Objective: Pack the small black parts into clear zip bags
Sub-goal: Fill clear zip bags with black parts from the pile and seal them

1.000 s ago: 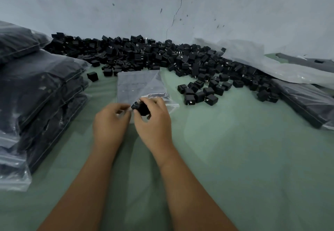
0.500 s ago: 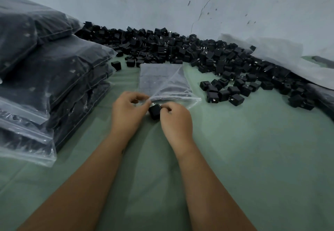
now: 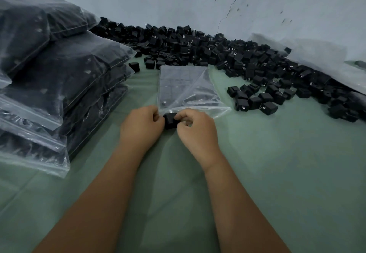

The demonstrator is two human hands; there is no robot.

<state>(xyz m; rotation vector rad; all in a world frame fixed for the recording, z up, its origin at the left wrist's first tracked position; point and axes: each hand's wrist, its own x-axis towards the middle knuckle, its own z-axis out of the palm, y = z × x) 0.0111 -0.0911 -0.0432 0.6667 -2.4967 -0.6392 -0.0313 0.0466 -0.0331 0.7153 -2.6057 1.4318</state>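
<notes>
From the head camera we look down on our two bare forearms reaching forward over a table (image 3: 277, 163) covered in pale green cloth. Our left hand (image 3: 141, 127) has its fingers curled at the near edge of a clear zip bag (image 3: 186, 88), and it seems to pinch the bag's mouth, though we cannot tell how firmly. Our right hand (image 3: 198, 129) pinches a small black part (image 3: 170, 120) between thumb and fingertips, holding it right at the bag's opening, between the two hands. The bag lies flat on the cloth just beyond our knuckles, its open end toward us; rows of dark parts show through the plastic, filling its far portion. Beyond it, a long heap of loose black parts (image 3: 208, 48) runs along the foot of a pale, cracked wall (image 3: 198, 1). A smaller cluster of parts (image 3: 253, 99) sits to the right of the bag, near it but apart. One lone part (image 3: 134, 66) lies off the bag's far left corner. At the left, a stack of filled bags (image 3: 59, 78) rises in several layers, their zip edges pointing toward us. At the far right, some crumpled clear plastic (image 3: 320, 56) rests against the wall, over the end of the heap.
</notes>
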